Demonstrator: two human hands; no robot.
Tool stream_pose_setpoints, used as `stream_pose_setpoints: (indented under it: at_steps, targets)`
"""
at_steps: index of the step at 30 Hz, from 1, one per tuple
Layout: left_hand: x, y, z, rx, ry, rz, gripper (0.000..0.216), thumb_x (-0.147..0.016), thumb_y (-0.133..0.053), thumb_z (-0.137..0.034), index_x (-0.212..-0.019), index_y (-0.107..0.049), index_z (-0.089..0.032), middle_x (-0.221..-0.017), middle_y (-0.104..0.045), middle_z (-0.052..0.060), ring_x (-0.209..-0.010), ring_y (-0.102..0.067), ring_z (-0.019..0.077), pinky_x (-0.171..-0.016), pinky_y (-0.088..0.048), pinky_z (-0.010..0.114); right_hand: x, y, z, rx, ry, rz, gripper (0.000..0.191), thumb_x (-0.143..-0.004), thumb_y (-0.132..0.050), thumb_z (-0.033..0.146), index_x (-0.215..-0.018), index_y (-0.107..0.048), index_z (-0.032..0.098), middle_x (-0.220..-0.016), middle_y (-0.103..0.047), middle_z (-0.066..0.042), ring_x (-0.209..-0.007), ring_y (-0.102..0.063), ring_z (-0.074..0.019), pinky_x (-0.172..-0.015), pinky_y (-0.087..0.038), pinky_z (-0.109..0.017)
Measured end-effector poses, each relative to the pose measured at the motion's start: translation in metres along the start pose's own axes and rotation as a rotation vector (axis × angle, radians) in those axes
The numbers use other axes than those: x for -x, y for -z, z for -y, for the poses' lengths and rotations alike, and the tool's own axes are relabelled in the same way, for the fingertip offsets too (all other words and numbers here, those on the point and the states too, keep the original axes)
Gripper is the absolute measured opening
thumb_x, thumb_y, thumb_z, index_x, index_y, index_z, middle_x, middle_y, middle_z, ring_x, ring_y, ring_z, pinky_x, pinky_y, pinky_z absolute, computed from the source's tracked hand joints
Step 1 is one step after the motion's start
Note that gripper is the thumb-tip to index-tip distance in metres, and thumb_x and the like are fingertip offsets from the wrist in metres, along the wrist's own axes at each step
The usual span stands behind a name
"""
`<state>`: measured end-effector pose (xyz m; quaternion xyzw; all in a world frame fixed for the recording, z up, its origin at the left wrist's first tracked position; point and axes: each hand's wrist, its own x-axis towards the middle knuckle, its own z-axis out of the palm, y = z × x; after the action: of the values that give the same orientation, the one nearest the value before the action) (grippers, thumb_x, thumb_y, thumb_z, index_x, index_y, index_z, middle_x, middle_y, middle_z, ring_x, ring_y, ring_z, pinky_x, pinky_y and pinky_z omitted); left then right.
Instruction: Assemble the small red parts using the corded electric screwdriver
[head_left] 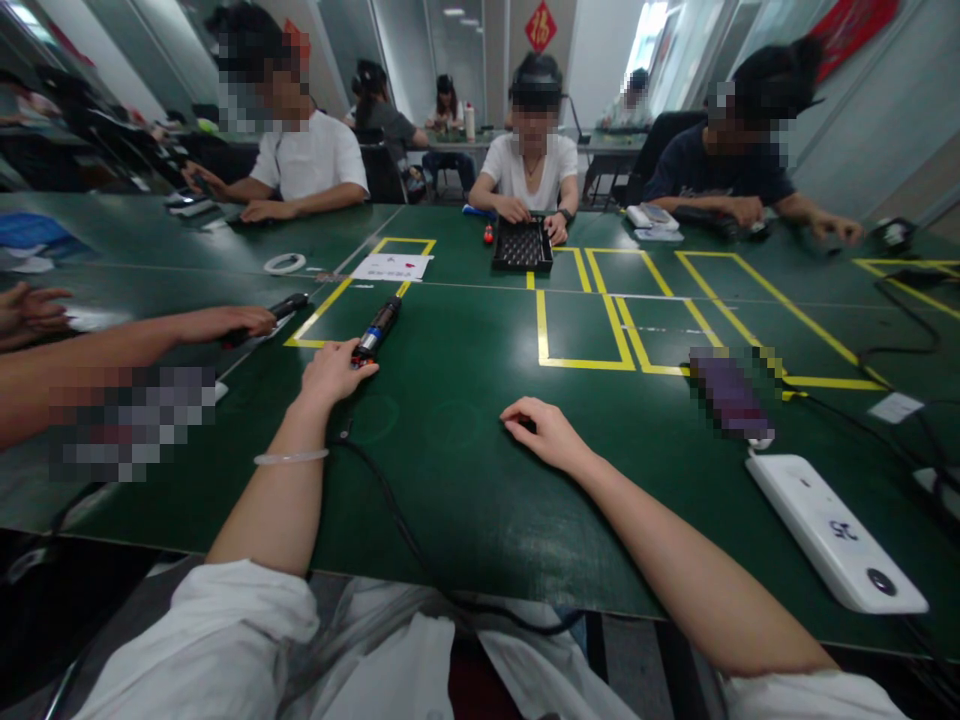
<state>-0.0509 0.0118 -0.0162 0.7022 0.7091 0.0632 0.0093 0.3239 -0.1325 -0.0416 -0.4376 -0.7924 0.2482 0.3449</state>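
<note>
My left hand (335, 375) rests on the green table, its fingers and thumb closed around the near end of a black electric screwdriver (380, 325) with a blue and silver band. The tool lies slanted, its far end pointing away from me. Small orange bits show by my fingertips. To the right, my right hand (545, 432) lies on the table with curled fingers, thumb and index tips close together; I see nothing held in it. A thin black cable (382, 480) runs from beside my left wrist towards my lap.
A white power bank (836, 530) connects to a phone (727, 390) on the right. Yellow tape (589, 362) outlines rectangles ahead. A paper sheet (391, 267), a tape roll (285, 263) and a black tray (523, 262) stand farther off. A co-worker's arm (142, 345) reaches in from the left.
</note>
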Motion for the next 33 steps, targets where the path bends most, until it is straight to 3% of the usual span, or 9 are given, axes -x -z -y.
stream_pose_setpoints:
  at_steps: [4, 10, 17, 20, 23, 25, 27, 29, 33]
  targets:
    - [-0.001, 0.003, 0.015, -0.006, 0.071, 0.002, 0.074, -0.080, -0.053, -0.061, -0.141, -0.045, -0.021, -0.137, -0.047, 0.021, -0.120, -0.048, 0.0432, -0.089, -0.044, 0.050, 0.000, 0.000, -0.001, 0.007, 0.012, 0.005, 0.011, -0.089, -0.056, 0.016, -0.095, -0.065, 0.018, -0.088, -0.067, -0.005, -0.083, -0.061, -0.0178, -0.076, -0.047, -0.031]
    - [0.006, 0.007, 0.006, -0.070, 0.036, -0.141, 0.069, -0.078, -0.060, -0.053, -0.135, -0.048, -0.017, -0.128, -0.054, 0.020, -0.116, -0.051, 0.0386, -0.093, -0.042, 0.046, 0.000, 0.000, 0.000, 0.011, 0.009, 0.016, 0.012, -0.089, -0.056, 0.016, -0.096, -0.065, 0.019, -0.088, -0.067, -0.005, -0.083, -0.060, -0.0178, -0.076, -0.046, -0.030]
    - [0.012, 0.017, -0.003, -0.083, 0.106, -0.101, 0.037, -0.082, -0.054, -0.049, -0.097, -0.065, -0.017, -0.108, -0.062, 0.016, -0.101, -0.057, 0.0336, -0.086, -0.044, 0.042, 0.000, 0.000, -0.001, -0.045, -0.008, -0.007, 0.012, -0.089, -0.056, 0.017, -0.095, -0.066, 0.018, -0.088, -0.067, -0.004, -0.081, -0.061, -0.0160, -0.074, -0.046, -0.028]
    - [0.016, 0.022, -0.007, -0.085, 0.100, -0.141, 0.034, -0.085, -0.049, -0.045, -0.094, -0.065, -0.017, -0.105, -0.063, 0.016, -0.102, -0.057, 0.0343, -0.089, -0.042, 0.044, -0.001, 0.000, -0.001, -0.101, -0.035, -0.012, 0.012, -0.089, -0.056, 0.018, -0.095, -0.066, 0.018, -0.088, -0.067, -0.004, -0.079, -0.061, -0.0149, -0.072, -0.047, -0.027]
    - [0.019, 0.023, -0.017, 0.030, 0.082, -0.253, 0.037, -0.088, -0.044, -0.045, -0.101, -0.063, -0.016, -0.109, -0.063, 0.015, -0.105, -0.057, 0.0335, -0.091, -0.041, 0.046, -0.001, 0.000, -0.001, -0.134, -0.057, -0.018, 0.012, -0.089, -0.056, 0.019, -0.095, -0.066, 0.018, -0.086, -0.067, -0.003, -0.077, -0.061, -0.0147, -0.071, -0.047, -0.027]
    - [0.022, 0.019, -0.032, 0.259, 0.006, -0.263, 0.038, -0.089, -0.044, -0.046, -0.106, -0.060, -0.016, -0.107, -0.064, 0.013, -0.100, -0.060, 0.0293, -0.090, -0.044, 0.043, -0.001, 0.000, 0.000, -0.142, -0.068, -0.019, 0.012, -0.089, -0.056, 0.021, -0.094, -0.066, 0.018, -0.085, -0.067, -0.003, -0.076, -0.061, -0.0148, -0.070, -0.046, -0.027]
    - [0.027, 0.013, -0.055, 0.583, -0.144, -0.126, 0.038, -0.089, -0.045, -0.046, -0.107, -0.058, -0.015, -0.100, -0.067, 0.011, -0.091, -0.064, 0.0234, -0.085, -0.048, 0.039, -0.002, 0.001, 0.000, -0.148, -0.077, -0.023, 0.012, -0.089, -0.056, 0.023, -0.092, -0.067, 0.018, -0.085, -0.067, -0.003, -0.075, -0.060, -0.0147, -0.069, -0.046, -0.027]
    - [0.037, 0.007, -0.083, 0.868, -0.311, 0.118, 0.040, -0.088, -0.049, -0.047, -0.104, -0.058, -0.013, -0.093, -0.067, 0.009, -0.082, -0.065, 0.0188, -0.080, -0.051, 0.035, -0.002, 0.001, 0.000, -0.157, -0.089, -0.030, 0.012, -0.090, -0.056, 0.024, -0.088, -0.066, 0.018, -0.083, -0.066, -0.003, -0.074, -0.059, -0.0144, -0.069, -0.045, -0.026]
    - [0.067, -0.002, -0.135, 1.028, -0.496, 0.461, 0.041, -0.087, -0.055, -0.046, -0.109, -0.061, -0.012, -0.089, -0.065, 0.006, -0.072, -0.061, 0.0130, -0.070, -0.051, 0.029, -0.002, -0.001, -0.001, -0.251, -0.116, -0.034, 0.010, -0.088, -0.058, 0.026, -0.090, -0.064, 0.017, -0.079, -0.064, -0.001, -0.071, -0.057, -0.0133, -0.068, -0.045, -0.026]
